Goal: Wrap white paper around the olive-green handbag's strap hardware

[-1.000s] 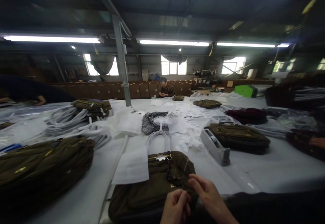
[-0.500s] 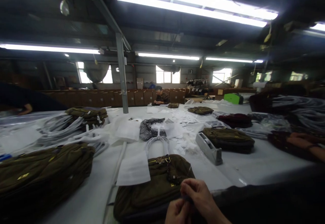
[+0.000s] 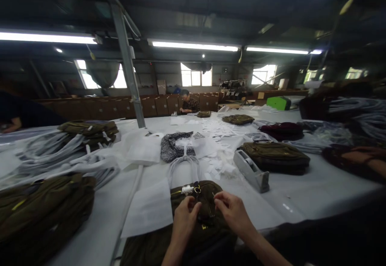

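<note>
Hands at the dangling trim on the front of an olive-green fabric handbag [image 3: 193, 226], near edge of the table.

The bag lies flat on the white table [image 3: 301, 193], its white wrapped handles [image 3: 183, 165] pointing away. Both hands meet at the dark chain-like charm [image 3: 207, 209] hanging from the gold ring by the top edge; this looks like a fitting or checking step, and finer finger work on the charm seems called for. The left hand [image 3: 184, 217] is curled, fingertips pinching at the charm's left side. The right hand [image 3: 232, 211] is half closed, thumb and forefinger pinched on something thin; what, I cannot tell. A white foam sheet [image 3: 147, 211] lies just left of the bag; a grey tape dispenser [image 3: 251, 171] stands farther right.
</note>
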Demonstrator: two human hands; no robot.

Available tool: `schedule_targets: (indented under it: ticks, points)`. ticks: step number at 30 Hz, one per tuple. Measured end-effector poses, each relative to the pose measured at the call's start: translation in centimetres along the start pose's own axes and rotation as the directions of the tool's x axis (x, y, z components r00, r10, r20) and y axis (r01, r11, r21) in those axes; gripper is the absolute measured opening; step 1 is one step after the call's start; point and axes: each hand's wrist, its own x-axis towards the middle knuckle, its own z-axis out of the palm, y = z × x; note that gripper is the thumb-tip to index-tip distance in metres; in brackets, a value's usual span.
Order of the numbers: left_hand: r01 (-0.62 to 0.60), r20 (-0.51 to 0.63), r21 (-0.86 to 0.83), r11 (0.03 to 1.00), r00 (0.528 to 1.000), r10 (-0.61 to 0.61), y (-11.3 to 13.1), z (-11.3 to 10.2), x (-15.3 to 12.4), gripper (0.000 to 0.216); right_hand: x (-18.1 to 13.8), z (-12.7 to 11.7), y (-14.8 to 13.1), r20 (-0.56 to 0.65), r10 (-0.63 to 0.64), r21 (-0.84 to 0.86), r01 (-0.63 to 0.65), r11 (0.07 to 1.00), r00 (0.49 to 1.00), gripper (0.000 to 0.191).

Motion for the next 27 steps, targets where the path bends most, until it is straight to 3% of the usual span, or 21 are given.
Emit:
schedule_targets:
  ticks: [3, 8, 10, 12, 14, 16, 21, 27]
  points:
    - [0.02, -0.021, 0.142, 0.99, 1.0, -0.017, -1.2, 1.6, 3.2, 0.016, 2.2, 1.3, 1.0, 0.066, -0.035, -0.123, 0.042, 0.992, 0.997, 0.024]
    - [0.07, -0.001, 0.189, 0.98, 0.997, -0.071, -2.6, 3.4, 5.1, 0.012, 5.0, 3.3, 4.0, 0.096, -0.052, -0.219, 0.072, 0.973, 0.994, 0.021]
    - [0.136, 0.034, 0.113, 0.984, 0.99, -0.14, -3.1, 3.3, 5.6, 0.014, 5.6, 3.8, 4.9, 0.123, -0.023, -0.248, 0.053, 0.967, 0.992, 0.021]
    - [0.258, 0.149, -0.07, 0.964, 0.958, -0.245, -3.7, 3.0, 6.0, 0.019, 6.0, 4.1, 5.4, 0.144, -0.003, -0.271, 0.043, 0.962, 0.99, 0.02]
    - [0.403, 0.29, -0.265, 0.876, 0.9, -0.327, -4.3, 2.8, 6.4, 0.027, 6.3, 4.3, 5.6, 0.161, -0.001, -0.291, 0.048, 0.955, 0.987, 0.02]
    - [0.494, 0.356, -0.37, 0.787, 0.858, -0.371, -4.6, 2.8, 6.4, 0.034, 6.4, 4.4, 5.7, 0.168, -0.001, -0.313, 0.054, 0.948, 0.986, 0.021]
    - [0.512, 0.317, -0.431, 0.743, 0.857, -0.406, -4.6, 3.1, 6.1, 0.04, 6.8, 4.7, 6.4, 0.207, 0.031, -0.37, 0.049, 0.928, 0.978, 0.02]
    - [0.5, 0.259, -0.425, 0.755, 0.866, -0.428, -4.5, 3.5, 6.0, 0.042, 7.2, 5.3, 7.2, 0.249, 0.055, -0.408, 0.053, 0.912, 0.967, 0.021]
